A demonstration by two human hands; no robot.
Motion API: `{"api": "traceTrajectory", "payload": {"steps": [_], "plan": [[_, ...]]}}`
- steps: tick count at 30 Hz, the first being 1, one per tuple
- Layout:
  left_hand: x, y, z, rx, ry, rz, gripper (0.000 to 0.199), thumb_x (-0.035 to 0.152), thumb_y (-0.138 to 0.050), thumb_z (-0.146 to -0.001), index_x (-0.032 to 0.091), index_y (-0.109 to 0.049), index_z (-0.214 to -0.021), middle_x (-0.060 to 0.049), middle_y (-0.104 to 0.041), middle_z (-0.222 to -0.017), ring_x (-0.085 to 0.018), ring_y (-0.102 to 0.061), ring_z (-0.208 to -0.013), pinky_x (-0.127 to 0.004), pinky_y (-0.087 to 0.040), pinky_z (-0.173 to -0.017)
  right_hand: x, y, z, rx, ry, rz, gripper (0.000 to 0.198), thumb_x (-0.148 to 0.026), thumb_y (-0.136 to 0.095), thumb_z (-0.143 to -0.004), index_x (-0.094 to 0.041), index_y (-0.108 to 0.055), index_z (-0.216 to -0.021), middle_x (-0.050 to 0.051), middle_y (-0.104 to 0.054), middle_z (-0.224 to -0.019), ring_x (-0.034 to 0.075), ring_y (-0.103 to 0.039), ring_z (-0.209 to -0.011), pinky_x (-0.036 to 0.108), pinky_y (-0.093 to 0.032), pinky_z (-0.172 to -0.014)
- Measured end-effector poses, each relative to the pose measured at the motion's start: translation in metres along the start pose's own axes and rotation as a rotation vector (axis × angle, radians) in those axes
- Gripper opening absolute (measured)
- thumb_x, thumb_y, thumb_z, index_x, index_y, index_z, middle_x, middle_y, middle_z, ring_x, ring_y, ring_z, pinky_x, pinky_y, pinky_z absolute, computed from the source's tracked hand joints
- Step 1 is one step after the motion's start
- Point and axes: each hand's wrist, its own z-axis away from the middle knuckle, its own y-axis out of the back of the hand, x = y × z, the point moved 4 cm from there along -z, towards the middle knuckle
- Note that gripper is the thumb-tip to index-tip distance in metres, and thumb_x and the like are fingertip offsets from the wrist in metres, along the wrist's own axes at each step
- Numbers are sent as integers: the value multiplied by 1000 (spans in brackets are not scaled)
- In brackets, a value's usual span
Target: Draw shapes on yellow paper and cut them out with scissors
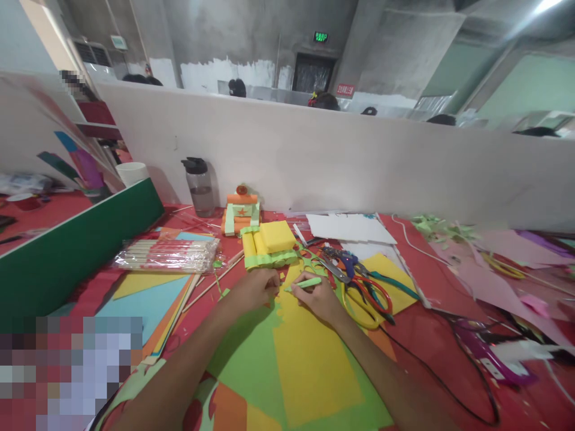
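My right hand (320, 297) grips a light green pen (311, 282), its tip low over a yellow sheet of paper (317, 359). That sheet has a jagged, cut upper left edge and lies on a larger green sheet (247, 353). Close by on the left, my left hand (260, 288) is closed, fingertips bent down beside the yellow sheet's edge; what they pinch, if anything, is hidden. Just beyond both hands sits a yellow and green paper model (269, 244) with rolled tubes and a box. Behind it stands an orange and pale green paper model (242, 212) with a star.
On the right lie scissors with yellow handles (359, 302), pliers (386, 278) and a purple glue gun (492, 353) with a black cord. At left are wrapped sticks (166, 254), coloured paper (144, 299) and a water bottle (199, 188). A white partition (336, 161) closes the back.
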Motion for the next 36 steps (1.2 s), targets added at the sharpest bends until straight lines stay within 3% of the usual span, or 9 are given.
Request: {"api": "traceTrajectory", "payload": {"steps": [9, 16, 23, 36], "plan": [[-2, 0, 0, -3, -13, -32, 13, 18, -54, -82, 20, -66, -86, -2, -72, -83, -17, -63, -72, -25, -38, -59, 0, -3, -1, -36, 1, -37, 20, -37, -68, -83, -21, -63, -73, -3, -58, -62, 13, -55, -51, 23, -43, -49], [-2, 0, -1, 2, 16, -42, 12, 17, -55, -81, 20, -66, -85, -2, -72, -82, -17, -64, -71, -25, -39, -60, 1, 1, -1, 7, -4, 61, 17, -27, -62, -83, -22, -55, -68, -6, -52, -47, 12, -51, -40, 22, -39, -43], [-5, -2, -2, 5, 6, -32, 11, 18, -55, -82, 20, -65, -85, -1, -72, -83, -18, -65, -73, -25, -39, -60, 3, 3, -1, 20, -4, 99, 14, -22, -58, -79, -22, -51, -67, -7, -48, -46, 11, -48, -37, 21, -33, -38], [-6, -3, -2, -7, 3, -34, 11, 17, -54, -82, 19, -64, -86, -1, -72, -81, -16, -64, -69, -24, -39, -59, -5, 3, -1, 25, 51, 54, 18, -31, -63, -87, -20, -57, -73, -4, -59, -65, 14, -65, -58, 23, -48, -55]]}}
